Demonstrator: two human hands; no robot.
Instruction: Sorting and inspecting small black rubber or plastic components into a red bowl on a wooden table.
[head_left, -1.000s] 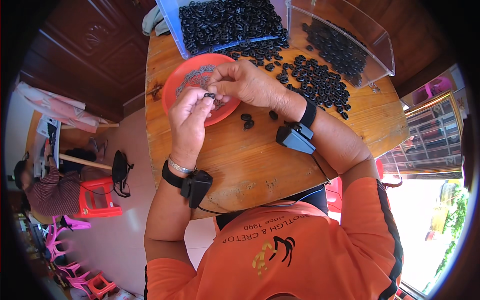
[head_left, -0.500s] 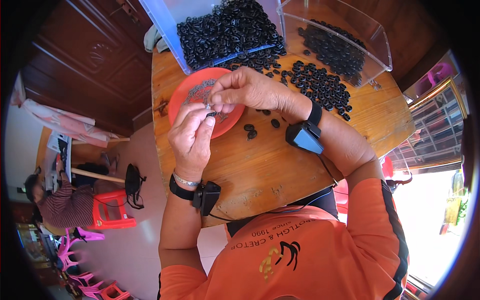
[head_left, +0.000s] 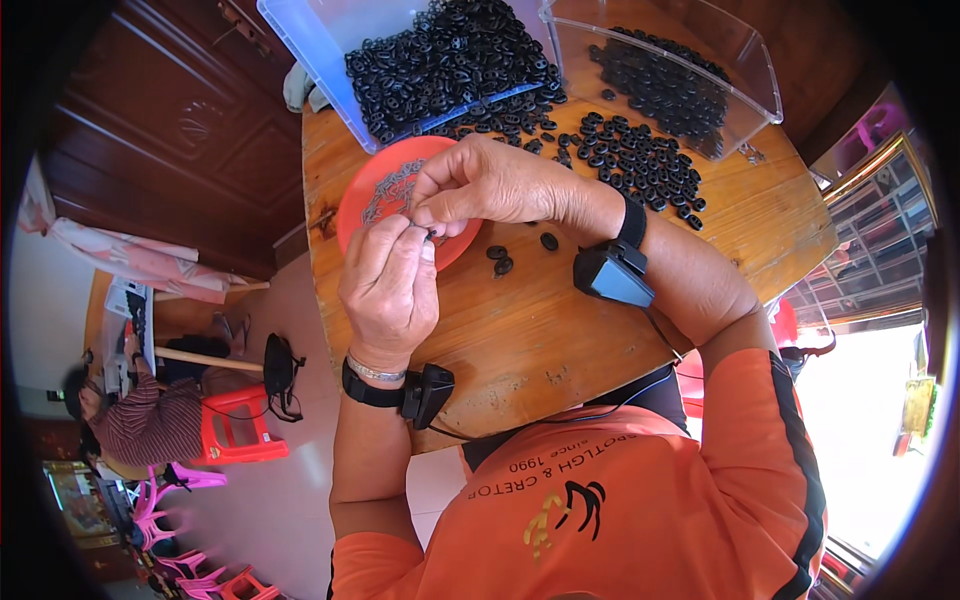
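Note:
Both my hands meet over the near side of a red-orange plate that holds small grey metal pieces. My left hand is closed, pinching a small black part of which only a bit shows between thumb and fingers. From the right, my right hand comes in with thumb and fingertips pressed together against the left fingertips. Whatever it pinches is hidden. Several loose black oval pieces, one of them a two-holed oval, lie on the wooden table right of the plate.
A translucent bin heaped with black ovals lies behind the plate. Beside it a clear bin holds more, and a spread of black ovals lies before it. At the left another person sits by a red stool.
My fingertips have drawn closer together and a little lower, and my left hand has turned slightly. The view has shifted a little.

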